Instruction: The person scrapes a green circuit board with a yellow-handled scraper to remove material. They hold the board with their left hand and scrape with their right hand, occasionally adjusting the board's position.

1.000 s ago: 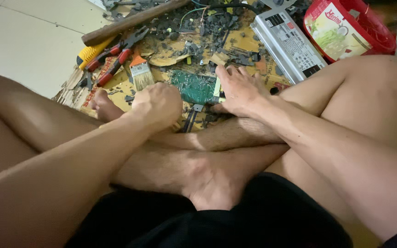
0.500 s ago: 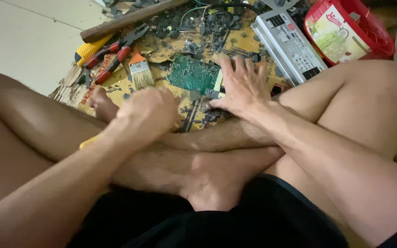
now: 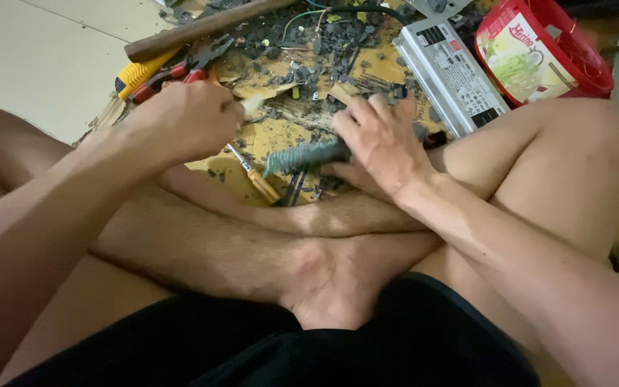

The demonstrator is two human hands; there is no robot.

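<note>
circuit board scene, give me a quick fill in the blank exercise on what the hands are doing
1. The right hand holds a green ____ on its edge.
2. The left hand is closed around a ____ with pale bristles.
3. The tub at the top right is ____ in colour.
4. The grey metal box lies to the ____ of the tub.

Missing words: circuit board; brush; red; left

- My right hand (image 3: pixel 381 140) covers one end of the green board (image 3: pixel 304 155), and the board looks blurry.
- My left hand (image 3: pixel 184 118) is closed, so I can't tell what is inside it.
- The red basket (image 3: pixel 574 50) at the upper right is cut off by the top edge.
- The little dark bits (image 3: pixel 324 43) are too small to tell apart.
</note>
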